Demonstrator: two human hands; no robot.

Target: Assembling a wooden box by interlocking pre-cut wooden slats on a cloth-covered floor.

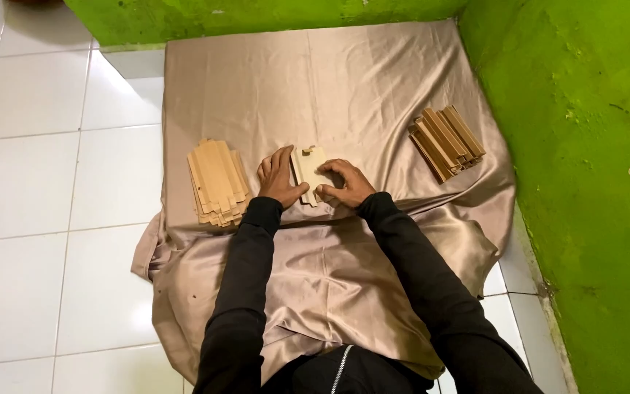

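A pale flat cardboard piece (308,169) lies on the beige satin cloth (344,87), between my two hands. My left hand (278,179) presses on its left edge with the thumb against it. My right hand (345,184) grips its right side, fingers curled over the top. Both arms wear black sleeves. Left of my left hand sits a stack of flat light-brown cardboard blanks (217,182). To the far right rests a pile of folded darker cardboard pieces (446,142).
The cloth covers a white tiled floor (38,182). Green painted walls (585,146) close in at the back and along the right side, with chipped paint low on the right.
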